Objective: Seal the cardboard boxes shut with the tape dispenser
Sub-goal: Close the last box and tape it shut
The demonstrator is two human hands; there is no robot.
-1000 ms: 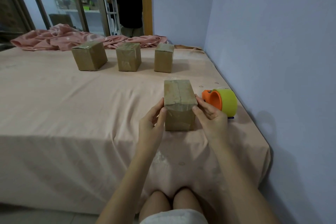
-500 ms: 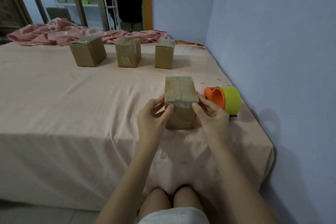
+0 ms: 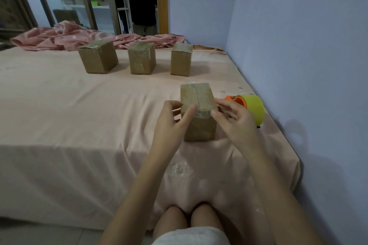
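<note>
Right of centre in the frame, a small cardboard box (image 3: pixel 198 113) stands upright on the pink-sheeted bed (image 3: pixel 79 115), clear tape running along its top seam and over the near edge. The left hand (image 3: pixel 171 120) touches its near upper-left corner, thumb against the tape, fingers loosely curled; whether it pinches anything I cannot tell. The right hand (image 3: pixel 234 122) touches the upper-right corner with relaxed, spread fingers. Just right of the box lies the orange-and-yellow tape dispenser (image 3: pixel 250 108). Three more boxes (image 3: pixel 141 57) stand in a row higher up.
</note>
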